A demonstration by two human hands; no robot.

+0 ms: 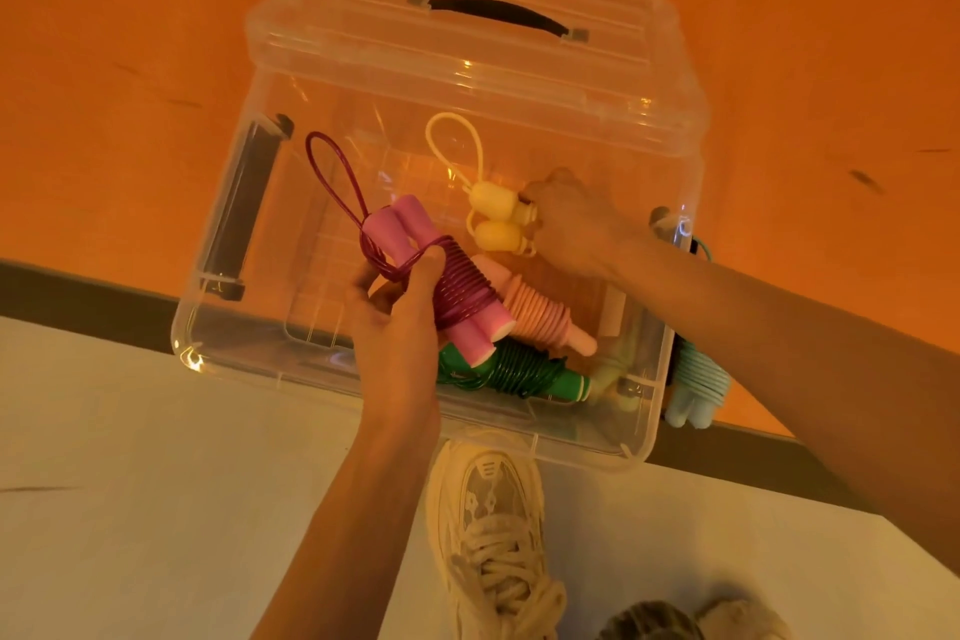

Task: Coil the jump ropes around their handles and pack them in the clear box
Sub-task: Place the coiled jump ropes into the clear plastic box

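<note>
Orange floor [130, 68]: clear box [218, 343], teal rope bundle [696, 390] beside.

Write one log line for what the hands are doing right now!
left hand: grips magenta rope | right hand: grips yellow rope | clear box: open, pink rope, green rope inside

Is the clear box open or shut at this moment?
Open. The clear box has no cover on top; its lid stands behind it, and the right hand reaches inside.

No legible text, label, brand or number on anything in view
</note>
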